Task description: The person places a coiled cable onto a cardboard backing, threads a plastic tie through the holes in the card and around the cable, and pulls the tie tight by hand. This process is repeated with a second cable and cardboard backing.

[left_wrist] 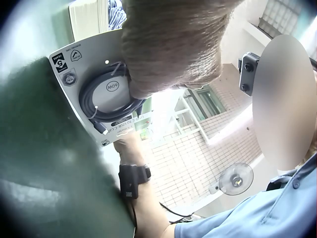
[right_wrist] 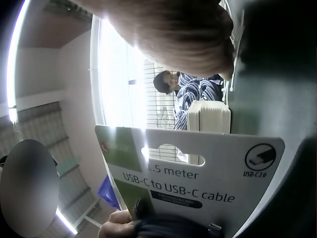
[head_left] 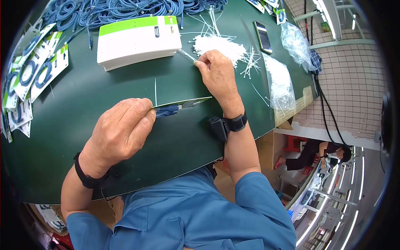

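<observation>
My left hand point(head_left: 125, 127) grips a printed cardboard card point(head_left: 187, 102) with a coiled dark blue cable point(left_wrist: 89, 94) lying against it. The card's print, clear in the right wrist view, reads 1.5 meter USB-C to USB-C cable. One thin white cable tie point(head_left: 155, 91) sticks up from the card beside the left fingertips. My right hand point(head_left: 218, 73) pinches another white cable tie point(head_left: 188, 55) between thumb and forefinger, at the near edge of a heap of white cable ties point(head_left: 218, 46). Left fingers point(right_wrist: 119, 227) show behind the card in the right wrist view.
A stack of blank-sided cards point(head_left: 137, 43) stands ahead, with many coiled blue cables point(head_left: 121, 10) behind it. Carded cables point(head_left: 41, 77) lie at left. A phone point(head_left: 263, 37) and a bag of ties point(head_left: 280, 85) lie at right. Another person point(head_left: 312, 154) sits beyond the table.
</observation>
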`<state>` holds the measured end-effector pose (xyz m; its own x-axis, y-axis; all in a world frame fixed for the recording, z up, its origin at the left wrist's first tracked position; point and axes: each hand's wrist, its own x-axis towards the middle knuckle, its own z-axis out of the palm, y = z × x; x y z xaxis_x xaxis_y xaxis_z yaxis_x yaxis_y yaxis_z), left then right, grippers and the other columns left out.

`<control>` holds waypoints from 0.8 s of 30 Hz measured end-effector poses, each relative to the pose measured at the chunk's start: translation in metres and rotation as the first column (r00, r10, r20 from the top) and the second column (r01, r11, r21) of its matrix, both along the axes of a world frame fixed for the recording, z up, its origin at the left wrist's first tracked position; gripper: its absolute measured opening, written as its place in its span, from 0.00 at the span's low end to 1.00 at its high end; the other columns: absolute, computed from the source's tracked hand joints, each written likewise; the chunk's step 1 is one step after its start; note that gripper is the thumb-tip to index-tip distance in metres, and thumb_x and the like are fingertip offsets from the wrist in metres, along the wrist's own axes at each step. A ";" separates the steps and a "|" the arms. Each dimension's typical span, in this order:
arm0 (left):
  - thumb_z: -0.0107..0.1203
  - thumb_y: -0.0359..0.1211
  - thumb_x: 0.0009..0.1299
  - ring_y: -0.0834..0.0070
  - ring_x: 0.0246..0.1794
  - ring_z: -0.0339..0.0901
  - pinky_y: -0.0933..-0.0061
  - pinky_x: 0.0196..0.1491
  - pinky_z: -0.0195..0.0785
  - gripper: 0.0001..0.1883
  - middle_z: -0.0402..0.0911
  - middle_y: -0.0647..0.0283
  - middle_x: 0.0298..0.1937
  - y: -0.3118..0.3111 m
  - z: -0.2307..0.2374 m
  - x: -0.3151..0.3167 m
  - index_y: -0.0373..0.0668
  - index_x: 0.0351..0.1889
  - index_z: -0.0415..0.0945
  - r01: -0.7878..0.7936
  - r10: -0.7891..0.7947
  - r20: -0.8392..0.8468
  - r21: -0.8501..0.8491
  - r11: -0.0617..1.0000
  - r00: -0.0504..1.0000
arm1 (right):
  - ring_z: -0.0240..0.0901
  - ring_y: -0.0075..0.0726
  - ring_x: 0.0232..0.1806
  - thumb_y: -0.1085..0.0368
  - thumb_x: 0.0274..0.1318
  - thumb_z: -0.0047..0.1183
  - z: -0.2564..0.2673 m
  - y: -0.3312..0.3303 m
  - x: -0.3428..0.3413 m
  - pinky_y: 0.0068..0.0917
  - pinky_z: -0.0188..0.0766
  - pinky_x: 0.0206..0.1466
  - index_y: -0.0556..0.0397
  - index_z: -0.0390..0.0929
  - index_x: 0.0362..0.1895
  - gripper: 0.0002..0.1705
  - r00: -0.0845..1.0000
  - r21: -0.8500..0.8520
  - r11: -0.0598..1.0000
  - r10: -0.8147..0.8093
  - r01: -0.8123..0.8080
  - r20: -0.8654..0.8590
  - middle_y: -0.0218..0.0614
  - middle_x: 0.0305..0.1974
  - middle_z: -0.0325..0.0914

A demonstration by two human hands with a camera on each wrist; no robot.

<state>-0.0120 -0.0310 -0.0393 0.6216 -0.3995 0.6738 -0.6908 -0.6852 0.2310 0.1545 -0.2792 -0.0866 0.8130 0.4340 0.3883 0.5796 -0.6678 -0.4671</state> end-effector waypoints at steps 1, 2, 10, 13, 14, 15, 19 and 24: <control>0.66 0.18 0.59 0.59 0.37 0.85 0.62 0.42 0.86 0.08 0.81 0.52 0.39 0.000 0.000 0.000 0.28 0.34 0.79 0.001 -0.001 -0.002 -0.003 1.000 1.000 | 0.81 0.46 0.30 0.68 0.58 0.68 0.001 0.000 0.000 0.38 0.76 0.37 0.61 0.82 0.33 0.09 1.000 0.004 1.000 0.001 -0.001 0.003 0.45 0.31 0.83; 0.66 0.18 0.59 0.59 0.37 0.85 0.62 0.42 0.86 0.08 0.81 0.52 0.39 0.000 0.000 0.000 0.28 0.34 0.79 -0.001 0.001 0.000 0.002 1.000 1.000 | 0.81 0.46 0.29 0.68 0.58 0.67 0.003 -0.001 0.000 0.38 0.76 0.36 0.61 0.82 0.33 0.09 1.000 -0.003 1.000 -0.013 0.013 -0.016 0.45 0.31 0.83; 0.66 0.19 0.60 0.60 0.37 0.85 0.63 0.42 0.85 0.08 0.81 0.53 0.40 -0.001 0.002 0.000 0.29 0.36 0.79 0.012 -0.012 -0.003 0.030 0.999 1.000 | 0.81 0.46 0.29 0.68 0.57 0.67 0.001 -0.001 0.000 0.38 0.77 0.37 0.60 0.83 0.36 0.08 0.996 0.018 0.998 -0.058 0.059 -0.073 0.45 0.29 0.84; 0.66 0.18 0.60 0.60 0.37 0.85 0.63 0.42 0.85 0.08 0.81 0.53 0.40 -0.003 0.002 -0.001 0.29 0.36 0.79 0.017 -0.016 -0.028 0.020 1.000 0.999 | 0.82 0.47 0.30 0.67 0.57 0.68 0.004 0.002 -0.003 0.39 0.78 0.38 0.60 0.83 0.37 0.09 0.997 0.047 0.996 -0.068 0.070 -0.047 0.45 0.31 0.84; 0.66 0.18 0.60 0.60 0.37 0.85 0.63 0.42 0.85 0.08 0.81 0.53 0.40 -0.004 0.003 0.000 0.29 0.36 0.79 0.031 -0.030 -0.027 0.035 0.999 0.999 | 0.82 0.47 0.31 0.65 0.58 0.68 0.005 0.004 -0.004 0.39 0.78 0.39 0.59 0.84 0.37 0.10 0.996 0.007 0.997 -0.074 0.075 -0.045 0.45 0.31 0.84; 0.67 0.18 0.60 0.60 0.36 0.85 0.64 0.40 0.84 0.09 0.82 0.53 0.40 -0.004 0.003 0.000 0.30 0.36 0.79 0.031 -0.030 -0.034 0.023 0.999 0.999 | 0.83 0.47 0.32 0.64 0.58 0.68 0.005 0.005 -0.005 0.40 0.78 0.39 0.59 0.84 0.37 0.11 0.996 -0.032 0.996 -0.082 0.080 -0.044 0.45 0.31 0.85; 0.68 0.17 0.60 0.60 0.35 0.85 0.65 0.37 0.82 0.10 0.83 0.53 0.41 -0.005 0.004 -0.001 0.32 0.37 0.80 0.036 -0.036 -0.052 0.016 0.999 0.998 | 0.84 0.49 0.35 0.61 0.59 0.67 -0.002 0.007 -0.003 0.43 0.79 0.42 0.58 0.84 0.37 0.12 0.992 -0.051 0.995 -0.085 0.081 -0.089 0.45 0.33 0.84; 0.67 0.17 0.61 0.61 0.36 0.85 0.64 0.39 0.83 0.09 0.83 0.53 0.41 -0.005 0.004 -0.001 0.31 0.37 0.80 0.021 -0.020 -0.062 0.010 1.000 0.998 | 0.83 0.54 0.39 0.62 0.60 0.66 -0.005 0.008 -0.003 0.45 0.78 0.44 0.57 0.82 0.35 0.11 0.995 -0.048 0.997 -0.068 0.065 -0.072 0.45 0.35 0.84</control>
<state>-0.0130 -0.0362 -0.0351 0.6533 -0.4200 0.6299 -0.6896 -0.6736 0.2660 0.1510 -0.2709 -0.0914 0.8665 0.3938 0.3069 0.4980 -0.7256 -0.4750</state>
